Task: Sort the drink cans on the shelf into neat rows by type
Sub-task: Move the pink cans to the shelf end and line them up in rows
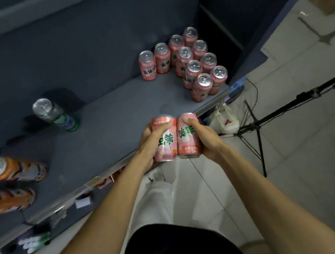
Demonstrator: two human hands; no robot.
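Two pink cans held side by side, touching, at frame centre over the shelf's [104, 124] front edge: left hand [153, 138] curled round the left pink can [164, 147], right hand [203, 140] curled round the right pink can [187, 139]. Green Chinese characters on both; small print unreadable. Pink can group [187, 63] stands upright in rows at upper right of the shelf, same lettering. Green can [56, 115] stands alone at left, label blurred. Two orange cans [12, 170] at far left, the lower one cut off by the frame edge. Contents not visible.
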